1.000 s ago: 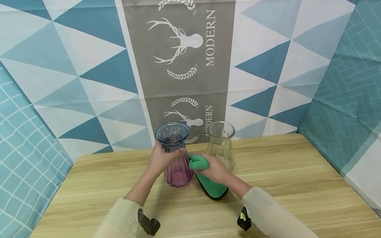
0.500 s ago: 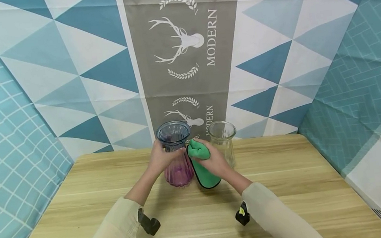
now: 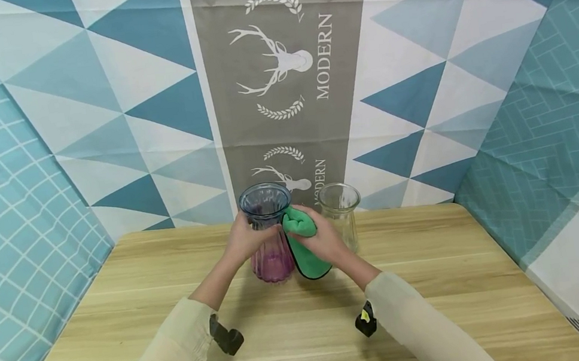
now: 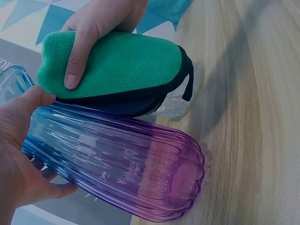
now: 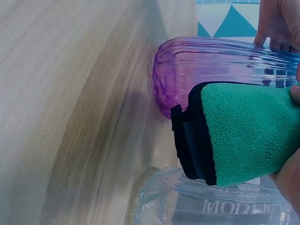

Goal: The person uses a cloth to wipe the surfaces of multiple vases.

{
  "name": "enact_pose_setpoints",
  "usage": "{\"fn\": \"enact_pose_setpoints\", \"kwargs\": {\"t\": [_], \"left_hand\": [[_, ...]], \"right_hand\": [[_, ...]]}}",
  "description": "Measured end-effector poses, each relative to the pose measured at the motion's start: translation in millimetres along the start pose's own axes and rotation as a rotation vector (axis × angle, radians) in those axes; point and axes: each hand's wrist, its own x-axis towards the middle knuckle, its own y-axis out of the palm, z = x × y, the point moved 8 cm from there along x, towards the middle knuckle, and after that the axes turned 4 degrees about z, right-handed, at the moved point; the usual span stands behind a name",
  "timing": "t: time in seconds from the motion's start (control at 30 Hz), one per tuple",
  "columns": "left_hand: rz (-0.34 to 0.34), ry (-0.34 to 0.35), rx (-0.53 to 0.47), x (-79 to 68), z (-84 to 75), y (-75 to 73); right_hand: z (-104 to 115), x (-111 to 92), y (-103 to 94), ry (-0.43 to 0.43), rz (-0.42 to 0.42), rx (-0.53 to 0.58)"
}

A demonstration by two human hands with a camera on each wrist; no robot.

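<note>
1. Vase, blue above and purple below, upright or nearly so toward the far edge of the wooden table; base touching the tabletop or just above it, hard to tell.
2. Left hand grasping the vase below its flared rim. Grip firmly without squeezing; smooth glass, so probably slippery.
3. Right hand clasping the green cloth, bunched at the top, dark-edged lower part alongside the vase's right side and apparently against it. Step in hand, by the look of it: wiping the outside.
4. Press with the flat of the cloth, not bare knuckles; follow the ribs lengthwise to reach into the grooves.
5. Turn the vase little by little, then shift the left fingers to reach the glass beneath.
6. Mind the clear vase close beside the right hand; make short strokes there to avoid a knock.
</note>
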Motion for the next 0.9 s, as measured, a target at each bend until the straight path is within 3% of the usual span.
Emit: {"fn": "enact_pose_setpoints", "kwargs": {"t": [0.43,0.67,0.9], "left_hand": [[0.012,0.019,-0.009,1.6,0.2,0.9],[0.025,0.008,-0.015,2.0,1.7,1.5],[0.028,0.017,-0.029,2.0,-0.4,1.5]], "right_hand": [[-11.4,-5.7,13.0,0.004,0.089,-0.059],[-30.0,-12.8,22.6,0.069,0.143,-0.125],[-36.8,-14.9,26.0,0.083,0.159,-0.167]]}}
